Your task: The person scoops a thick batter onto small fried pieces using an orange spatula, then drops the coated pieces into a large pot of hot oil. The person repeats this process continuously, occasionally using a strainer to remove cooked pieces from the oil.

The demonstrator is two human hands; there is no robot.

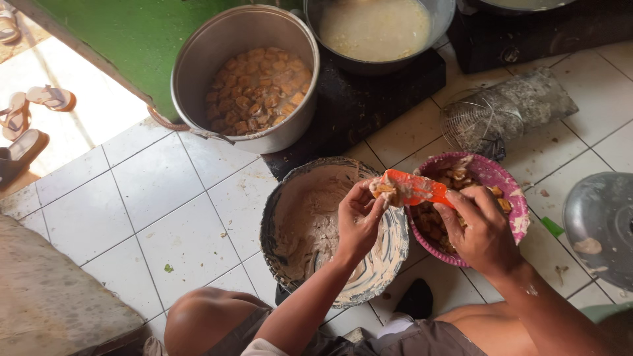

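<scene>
My right hand grips the handle of an orange spatula held over the gap between two bowls. Pale batter and a brown piece sit on its blade. My left hand has its fingers curled at the blade's tip, touching the batter there. Under my left hand is a large batter-smeared bowl with beige paste inside. Under my right hand sits a pink basin with brown fried pieces in it.
A big metal pot full of brown fried pieces stands at the back. A pan of pale liquid rests on a black stove. A wire skimmer, a metal lid and sandals lie around.
</scene>
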